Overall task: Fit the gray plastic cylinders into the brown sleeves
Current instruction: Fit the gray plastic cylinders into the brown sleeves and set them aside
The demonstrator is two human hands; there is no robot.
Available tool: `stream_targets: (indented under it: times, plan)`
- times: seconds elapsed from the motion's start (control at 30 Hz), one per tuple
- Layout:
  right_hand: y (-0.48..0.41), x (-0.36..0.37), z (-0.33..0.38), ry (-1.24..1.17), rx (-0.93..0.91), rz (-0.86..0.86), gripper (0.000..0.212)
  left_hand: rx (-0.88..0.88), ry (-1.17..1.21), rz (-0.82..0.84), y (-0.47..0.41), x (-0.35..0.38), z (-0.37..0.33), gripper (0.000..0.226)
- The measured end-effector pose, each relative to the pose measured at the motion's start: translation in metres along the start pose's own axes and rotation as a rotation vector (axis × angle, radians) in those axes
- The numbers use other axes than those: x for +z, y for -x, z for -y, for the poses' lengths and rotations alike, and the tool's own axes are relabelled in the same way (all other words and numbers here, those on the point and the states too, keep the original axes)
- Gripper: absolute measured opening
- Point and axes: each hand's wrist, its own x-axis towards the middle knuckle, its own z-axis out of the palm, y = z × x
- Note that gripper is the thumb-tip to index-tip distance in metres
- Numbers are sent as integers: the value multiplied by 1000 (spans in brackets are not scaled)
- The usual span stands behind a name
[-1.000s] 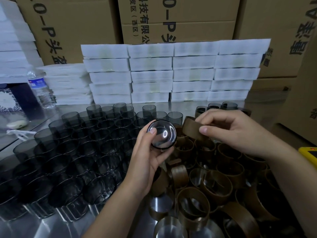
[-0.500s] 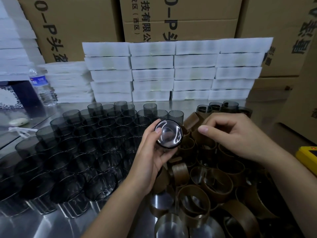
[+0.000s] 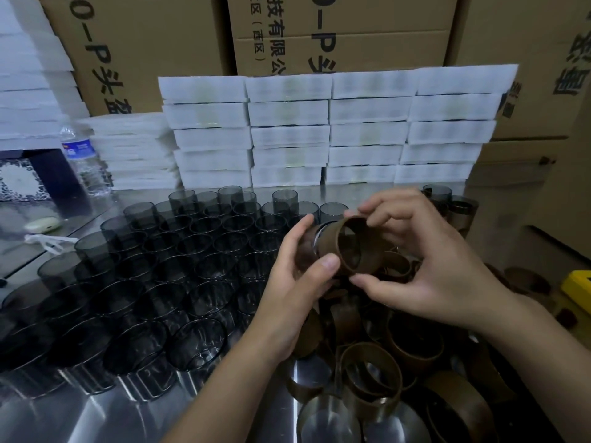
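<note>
My left hand (image 3: 294, 276) grips a gray plastic cylinder (image 3: 315, 239) lying sideways above the table. My right hand (image 3: 425, 260) pinches a brown sleeve (image 3: 335, 247) by its rim; the sleeve sits over the cylinder's right end, its open mouth facing me. Most of the cylinder is hidden by my fingers and the sleeve. Several loose gray cylinders (image 3: 179, 260) stand upright in rows on the left. A pile of loose brown sleeves (image 3: 374, 375) lies on the right under my right hand.
The work surface is a shiny metal table (image 3: 96, 420). White foam trays (image 3: 329, 129) are stacked at the back in front of cardboard boxes (image 3: 335, 30). A water bottle (image 3: 84, 158) stands back left. A yellow object (image 3: 579, 290) lies at the right edge.
My right hand brought the brown sleeve to the cylinder and slid it over its end. My left hand turned the cylinder sideways; its clear base no longer faces me.
</note>
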Motion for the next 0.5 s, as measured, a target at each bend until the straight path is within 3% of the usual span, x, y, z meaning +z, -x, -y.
stream_targets:
  times: [0.17,0.5]
  plan:
    - [1,1,0,-73,20,35,65,63,-63,-8,2,0,0,82]
    - [1,1,4,100,-1,80,68,115,-97,-24,3,2,0,83]
